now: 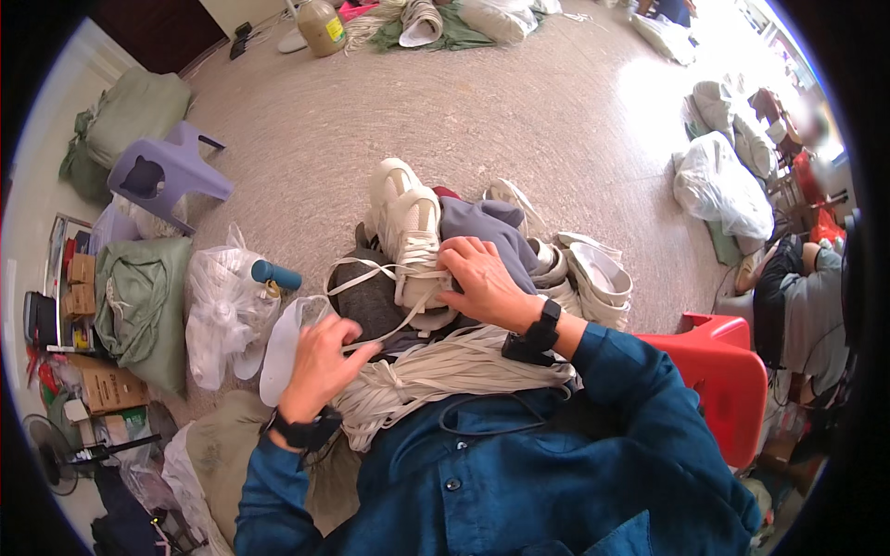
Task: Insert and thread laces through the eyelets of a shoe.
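Note:
A pair of beige and white sneakers stands before me, toes pointing away; the nearer sneaker [417, 232] is partly laced. Curled over its right side near the opening, my right hand [487, 283] grips it where the laces run; its fingertips are partly hidden. A flat, cream shoelace [400, 324] stretches from the sneaker toward my left hand [324, 360], whose thumb and forefinger close on it. Another loop of lace hangs off the sneaker's left side. Across my lap lies a thick bundle of cream shoelaces [408, 385], tied around near its left end.
More shoes [593, 278] lie right of the grey cloth [487, 232]. A red stool [709, 371] stands by my right elbow. Leftward are a clear plastic bag [222, 306], a blue cylinder [276, 274], a green sack [144, 301] and a purple stool [176, 167]. Another person [807, 306] sits far right.

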{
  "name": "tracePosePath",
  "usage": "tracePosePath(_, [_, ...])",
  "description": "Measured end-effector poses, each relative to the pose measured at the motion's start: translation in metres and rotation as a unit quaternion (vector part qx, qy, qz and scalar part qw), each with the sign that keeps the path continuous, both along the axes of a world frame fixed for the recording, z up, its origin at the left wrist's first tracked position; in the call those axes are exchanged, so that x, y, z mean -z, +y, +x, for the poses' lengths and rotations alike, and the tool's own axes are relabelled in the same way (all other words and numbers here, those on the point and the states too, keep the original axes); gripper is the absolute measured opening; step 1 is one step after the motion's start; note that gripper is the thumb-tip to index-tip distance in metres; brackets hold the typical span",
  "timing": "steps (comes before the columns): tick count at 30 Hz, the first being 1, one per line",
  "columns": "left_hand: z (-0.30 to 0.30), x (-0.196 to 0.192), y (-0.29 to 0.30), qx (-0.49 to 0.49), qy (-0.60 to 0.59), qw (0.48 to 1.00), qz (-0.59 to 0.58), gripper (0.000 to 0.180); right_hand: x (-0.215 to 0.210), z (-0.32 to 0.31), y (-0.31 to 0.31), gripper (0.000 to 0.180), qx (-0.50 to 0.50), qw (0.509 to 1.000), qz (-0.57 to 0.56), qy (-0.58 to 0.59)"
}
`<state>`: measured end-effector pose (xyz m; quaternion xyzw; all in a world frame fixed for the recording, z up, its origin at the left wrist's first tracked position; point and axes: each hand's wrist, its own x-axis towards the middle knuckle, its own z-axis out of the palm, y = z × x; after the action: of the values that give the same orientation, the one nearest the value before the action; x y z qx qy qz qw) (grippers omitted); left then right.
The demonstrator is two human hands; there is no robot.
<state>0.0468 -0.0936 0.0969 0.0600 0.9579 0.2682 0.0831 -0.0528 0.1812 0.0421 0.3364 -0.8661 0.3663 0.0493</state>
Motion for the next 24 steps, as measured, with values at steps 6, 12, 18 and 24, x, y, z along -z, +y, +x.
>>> tracePosePath(6, [-0.048,0.04,0.047,0.034,0.093,0.994,-0.05,0.025,-0.013,0.001,-0.006,0.03,-0.003,0.997,0.059,0.059])
tracePosePath(12, [-0.067,0.061,0.047,0.032,0.103,0.992,-0.058,0.015,-0.004,-0.009,-0.005,0.03,0.005,0.987,0.143,0.076])
tracePosePath(18, [-0.064,0.053,0.052,-0.012,0.154,0.988,0.026,0.015,-0.009,-0.014,-0.004,0.025,0.013,0.99,0.112,0.082])
tracePosePath(24, [-0.063,0.061,0.053,-0.032,0.185,0.98,0.065,0.009,-0.011,-0.007,-0.028,0.019,-0.001,0.993,0.083,0.087])
